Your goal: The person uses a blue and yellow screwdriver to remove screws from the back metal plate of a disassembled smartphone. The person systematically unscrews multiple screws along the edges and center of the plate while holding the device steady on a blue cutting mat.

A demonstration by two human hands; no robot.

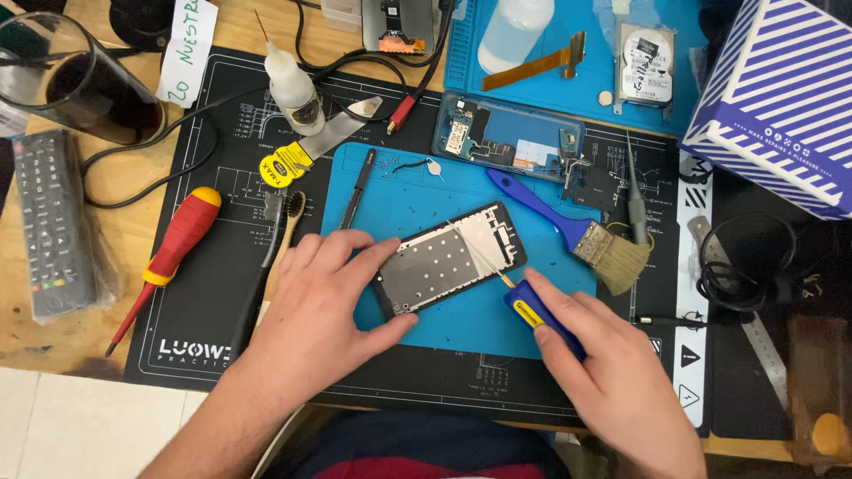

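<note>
A black phone frame with a silver metal plate lies tilted on a small blue mat. My left hand steadies its left end, index finger on the upper edge and thumb at the lower corner. My right hand grips a blue-handled tool with a yellow band. Its thin metal tip rests across the frame's right part.
A blue-handled brush, an opened phone body, a red and yellow screwdriver, a glue bottle, a dark spudger, a remote, a glass of dark drink, a hard drive and a striped box surround the mat.
</note>
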